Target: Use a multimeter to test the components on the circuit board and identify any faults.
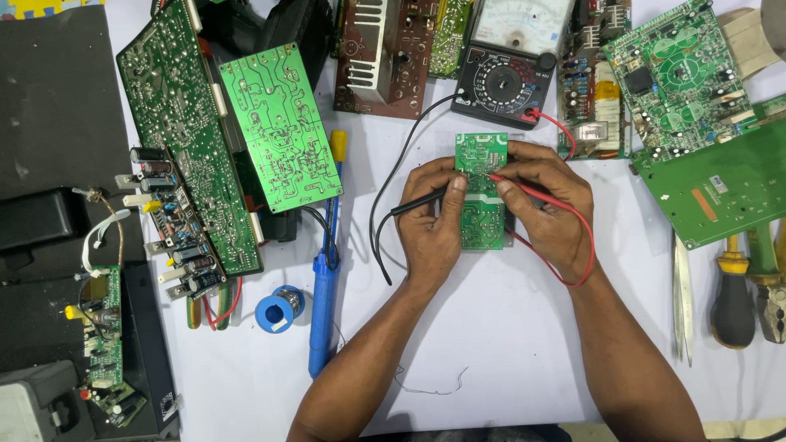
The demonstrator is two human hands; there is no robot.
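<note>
Just below the one analog multimeter, two hands are working one small green circuit board: the left hand is pinching one black probe, the right hand one red probe, both grips closed.

Small green circuit board, solder side up, upright on white bench, black probe and red probe tips touching it
</note>
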